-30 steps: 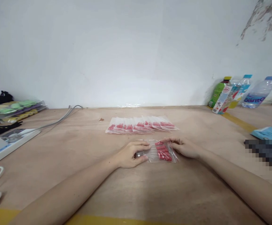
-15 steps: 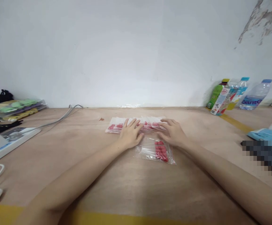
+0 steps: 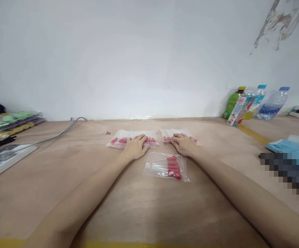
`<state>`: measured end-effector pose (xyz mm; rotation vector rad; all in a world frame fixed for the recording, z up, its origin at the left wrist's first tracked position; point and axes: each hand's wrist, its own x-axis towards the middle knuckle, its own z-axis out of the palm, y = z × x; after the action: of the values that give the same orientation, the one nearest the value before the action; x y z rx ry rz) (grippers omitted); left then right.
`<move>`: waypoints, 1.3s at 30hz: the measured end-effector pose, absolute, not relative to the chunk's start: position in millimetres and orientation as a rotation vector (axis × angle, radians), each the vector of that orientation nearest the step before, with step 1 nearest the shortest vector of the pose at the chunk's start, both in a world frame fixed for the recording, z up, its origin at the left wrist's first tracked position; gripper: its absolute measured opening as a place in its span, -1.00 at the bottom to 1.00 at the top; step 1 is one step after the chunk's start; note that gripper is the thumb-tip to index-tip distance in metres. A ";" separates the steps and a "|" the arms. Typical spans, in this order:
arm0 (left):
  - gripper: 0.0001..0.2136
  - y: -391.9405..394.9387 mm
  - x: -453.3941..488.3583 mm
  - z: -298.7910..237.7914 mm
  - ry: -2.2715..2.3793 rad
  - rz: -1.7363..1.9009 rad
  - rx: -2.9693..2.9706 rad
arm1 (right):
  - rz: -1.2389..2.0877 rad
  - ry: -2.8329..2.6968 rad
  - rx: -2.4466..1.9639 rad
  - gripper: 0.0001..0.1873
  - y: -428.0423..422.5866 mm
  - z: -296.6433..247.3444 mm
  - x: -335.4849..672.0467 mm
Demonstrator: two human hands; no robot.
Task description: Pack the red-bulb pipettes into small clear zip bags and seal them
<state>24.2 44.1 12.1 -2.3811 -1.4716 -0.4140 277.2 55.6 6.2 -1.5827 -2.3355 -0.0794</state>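
Left hand (image 3: 135, 147) is laid flat on the left bag stack (image 3: 118, 138), right hand (image 3: 182, 144) on the right bag stack (image 3: 168, 132) — fingers extended, nothing gripped. A loose zip bag (image 3: 158, 167) lies at 6 o'clock, between the wrists. Stack contents are partly covered by the hands — clear crinkled plastic, red cylindrical pieces (image 3: 173, 167).

bags (image 3: 165, 166) – clear, red contents | table (image 3: 149, 206) – tan wood

Left grip (image 3: 135, 147), right grip (image 3: 182, 144) flat, palm-down
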 end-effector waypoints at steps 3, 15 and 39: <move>-0.66 39.1 1.3 13.1 -1.468 -0.432 -2.361 | -0.081 -2.311 -1.610 -0.58 51.3 4.4 292.6; -0.54 -1.9 1.1 28.9 -1.141 -0.625 -2.416 | -0.389 -2.681 -0.794 -0.39 0.3 14.0 332.7; -0.74 15.8 39.3 8.8 -1.034 -0.772 -2.805 | -0.573 -2.444 -0.811 -0.72 21.2 5.6 273.7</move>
<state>39.3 15.8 8.8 -2.8054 -1.0341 -0.7724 273.7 21.2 5.6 -0.8114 -2.4443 -0.5727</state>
